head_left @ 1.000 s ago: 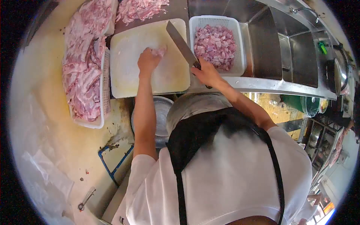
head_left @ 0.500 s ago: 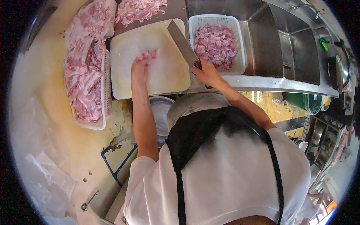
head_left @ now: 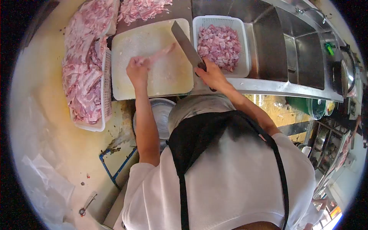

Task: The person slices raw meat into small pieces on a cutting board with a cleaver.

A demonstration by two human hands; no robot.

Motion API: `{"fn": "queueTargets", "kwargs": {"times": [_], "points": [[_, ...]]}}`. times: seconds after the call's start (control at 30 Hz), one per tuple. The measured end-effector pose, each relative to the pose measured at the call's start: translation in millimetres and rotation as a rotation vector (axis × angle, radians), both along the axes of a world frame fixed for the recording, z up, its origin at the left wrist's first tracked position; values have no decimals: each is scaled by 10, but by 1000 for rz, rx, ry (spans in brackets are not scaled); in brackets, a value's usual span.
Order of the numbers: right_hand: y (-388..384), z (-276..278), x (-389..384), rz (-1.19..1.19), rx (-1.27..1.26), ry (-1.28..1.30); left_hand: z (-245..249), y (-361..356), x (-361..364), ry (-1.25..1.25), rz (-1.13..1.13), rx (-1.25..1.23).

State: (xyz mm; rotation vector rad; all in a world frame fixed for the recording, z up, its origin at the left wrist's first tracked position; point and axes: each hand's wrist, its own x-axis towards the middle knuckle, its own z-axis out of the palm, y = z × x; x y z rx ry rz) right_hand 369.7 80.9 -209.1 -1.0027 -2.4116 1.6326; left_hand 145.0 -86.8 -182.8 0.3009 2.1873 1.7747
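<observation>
My left hand [head_left: 137, 72] is closed on one end of a strip of raw meat [head_left: 163, 53], over the left half of the white cutting board [head_left: 126, 86]. The strip stretches up and to the right from my fingers and is slightly blurred. In my right hand [head_left: 214, 76] is a cleaver [head_left: 186, 43], gripped by its dark handle at the board's right edge. Its broad blade slants up and left over the board, apart from the meat. Just right of the cleaver stands a white perforated basket [head_left: 245, 46] with diced raw meat [head_left: 219, 46] in it.
Left of the board, large slabs of raw meat [head_left: 82, 73] overfill another white basket [head_left: 108, 84]. A heap of meat trimmings [head_left: 142, 8] lies behind the board. Steel sinks [head_left: 306, 57] are to the right. A metal basin [head_left: 161, 115] sits below the counter edge.
My left hand has moved left and a little down, and the strip of meat now stretches out long from it. My right hand and the cleaver have stayed nearly in place.
</observation>
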Motion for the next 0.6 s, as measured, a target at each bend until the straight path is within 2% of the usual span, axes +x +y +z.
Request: {"fn": "queueTargets", "kwargs": {"times": [0.03, 0.07, 0.13, 0.27, 0.33, 0.43, 0.47, 0.5, 0.53, 0.6], "points": [[-12, 6, 0, 0, 27, 6, -153, -128, -3, 49, -15, -239], [-14, -4, -21, -3, 25, 4, -287, -236, -5, 47, -18, -241], [-7, -28, -107, 55, 236, 188, -511, -394, -2, 120, -32, -273], [14, 715, -485, 99, 194, 186, -747, -522, -51, 165, -44, -141], [-52, 936, -671, 56, 141, 344, -845, -544, -90, 241, -84, -192], [-202, 730, -937, 43, 280, 278, -571, -466, 27, 93, -17, -204], [-231, 448, -964, 45, 283, 272, -604, -484, 29, 86, -17, -200], [-237, 48, -969, 186, 279, 169, -654, -484, 12, 126, -19, -228], [-240, 42, -976, 325, 276, 67, -677, -472, -13, 169, -21, -254], [-184, 26, -965, 315, 301, 33, -716, -512, -84, 164, -55, -211]]}}
